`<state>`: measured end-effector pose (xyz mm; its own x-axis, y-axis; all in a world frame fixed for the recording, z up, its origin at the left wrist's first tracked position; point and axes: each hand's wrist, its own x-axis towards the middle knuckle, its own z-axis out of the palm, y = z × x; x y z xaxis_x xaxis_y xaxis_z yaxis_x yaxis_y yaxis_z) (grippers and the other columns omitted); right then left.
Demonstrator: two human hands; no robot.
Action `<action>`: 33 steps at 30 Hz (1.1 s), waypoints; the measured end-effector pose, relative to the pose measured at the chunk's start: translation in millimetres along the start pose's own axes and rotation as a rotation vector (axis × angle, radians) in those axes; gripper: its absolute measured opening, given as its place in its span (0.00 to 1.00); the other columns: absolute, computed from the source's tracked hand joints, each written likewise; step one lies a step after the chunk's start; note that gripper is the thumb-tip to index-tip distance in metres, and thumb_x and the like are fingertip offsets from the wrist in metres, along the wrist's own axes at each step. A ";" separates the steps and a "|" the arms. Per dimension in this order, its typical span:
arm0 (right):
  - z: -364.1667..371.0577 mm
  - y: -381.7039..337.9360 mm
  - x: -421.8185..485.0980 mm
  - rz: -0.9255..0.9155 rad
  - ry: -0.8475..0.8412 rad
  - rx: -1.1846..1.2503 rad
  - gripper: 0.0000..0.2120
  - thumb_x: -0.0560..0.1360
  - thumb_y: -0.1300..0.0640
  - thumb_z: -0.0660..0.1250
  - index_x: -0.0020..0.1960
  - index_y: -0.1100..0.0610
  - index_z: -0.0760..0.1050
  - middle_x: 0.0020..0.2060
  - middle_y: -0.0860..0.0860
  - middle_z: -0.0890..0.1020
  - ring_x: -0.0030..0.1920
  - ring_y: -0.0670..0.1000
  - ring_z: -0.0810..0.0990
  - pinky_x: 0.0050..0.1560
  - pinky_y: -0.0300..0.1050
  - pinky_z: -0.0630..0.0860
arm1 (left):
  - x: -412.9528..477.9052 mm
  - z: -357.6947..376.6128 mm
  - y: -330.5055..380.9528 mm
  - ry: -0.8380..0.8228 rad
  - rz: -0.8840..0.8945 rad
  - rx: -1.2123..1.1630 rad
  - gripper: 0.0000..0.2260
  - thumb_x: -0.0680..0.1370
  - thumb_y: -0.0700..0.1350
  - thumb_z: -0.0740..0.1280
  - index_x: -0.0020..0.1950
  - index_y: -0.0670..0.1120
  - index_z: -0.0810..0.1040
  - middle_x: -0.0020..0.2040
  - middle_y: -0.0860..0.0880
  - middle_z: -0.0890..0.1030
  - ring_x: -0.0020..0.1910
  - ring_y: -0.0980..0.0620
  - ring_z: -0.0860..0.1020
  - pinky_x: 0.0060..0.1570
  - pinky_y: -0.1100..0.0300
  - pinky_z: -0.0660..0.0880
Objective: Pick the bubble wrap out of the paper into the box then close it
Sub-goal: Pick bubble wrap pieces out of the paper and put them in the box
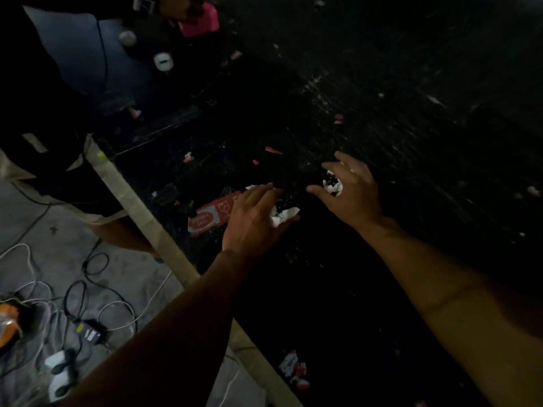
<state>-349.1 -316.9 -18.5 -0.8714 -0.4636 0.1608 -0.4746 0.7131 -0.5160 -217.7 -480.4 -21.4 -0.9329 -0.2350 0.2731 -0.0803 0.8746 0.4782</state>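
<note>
Dim worktop (411, 127), both grips low over crumpled white paper (283, 215).
I cannot tell whether my left grip (255, 221) or right grip (349, 189) pinches it; dark knobbly patches cover it.

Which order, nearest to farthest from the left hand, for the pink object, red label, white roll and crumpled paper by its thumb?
1. crumpled paper, at the thumb side of the left hand.
2. red label, just left of the hand.
3. white roll, far upper left.
4. pink object, beyond the roll, top edge.
</note>
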 end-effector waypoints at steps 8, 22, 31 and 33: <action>2.4 -1.0 3.4 0.004 0.117 0.055 0.32 0.69 0.53 0.76 0.71 0.52 0.71 0.47 0.55 0.80 0.48 0.55 0.75 0.51 0.43 0.71 | 20.1 1.1 -5.5 -0.034 -0.072 -0.009 0.33 0.71 0.62 0.67 0.71 0.47 0.70 0.49 0.45 0.79 0.45 0.45 0.75 0.46 0.51 0.74; -139.7 6.9 -100.6 0.387 0.133 0.417 0.25 0.64 0.53 0.80 0.59 0.52 0.80 0.56 0.49 0.82 0.58 0.46 0.79 0.63 0.41 0.73 | 30.8 -38.5 135.6 -0.261 -0.194 -0.643 0.19 0.65 0.47 0.80 0.53 0.53 0.80 0.41 0.64 0.79 0.43 0.73 0.77 0.41 0.79 0.69; -368.2 35.2 -297.9 0.489 0.563 0.233 0.31 0.66 0.51 0.78 0.67 0.50 0.74 0.64 0.48 0.77 0.63 0.41 0.72 0.65 0.38 0.67 | -30.1 -48.4 385.7 -0.446 0.236 -0.905 0.26 0.60 0.52 0.81 0.57 0.50 0.81 0.49 0.54 0.84 0.50 0.58 0.82 0.55 0.55 0.78; -412.7 35.2 -362.7 0.527 0.650 0.171 0.31 0.67 0.49 0.77 0.68 0.49 0.73 0.66 0.49 0.76 0.65 0.43 0.71 0.64 0.38 0.66 | -66.4 -56.6 448.1 -0.471 0.363 -0.932 0.24 0.62 0.49 0.81 0.57 0.50 0.81 0.48 0.55 0.84 0.49 0.59 0.82 0.55 0.57 0.78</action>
<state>-101.2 93.4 252.3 -0.8962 0.3380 0.2875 -0.0069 0.6373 -0.7706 -171.9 -96.9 221.9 -0.9036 0.3292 0.2742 0.3366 0.1498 0.9297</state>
